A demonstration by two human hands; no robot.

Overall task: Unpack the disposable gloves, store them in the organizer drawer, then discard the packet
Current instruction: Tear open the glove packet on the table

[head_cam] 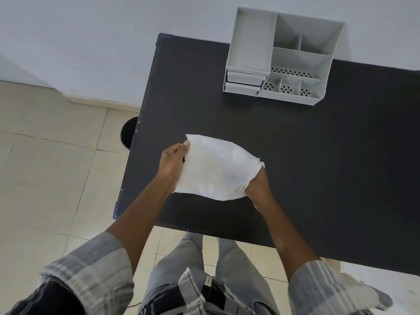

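A white translucent packet of disposable gloves (216,167) is held just above the black table (318,167), near its front left part. My left hand (171,165) pinches the packet's left edge, thumb on top. My right hand (259,189) is at the packet's torn right end, with its fingers hidden inside or under the opening. The grey organizer (281,57) stands at the table's far edge against the wall. Its small drawers (244,84) sit at the lower left of it, one pulled slightly out. No gloves show outside the packet.
A dark round bin (128,133) stands on the tiled floor just left of the table, partly hidden by the table edge. The white wall runs behind the organizer. My legs are at the table's front edge.
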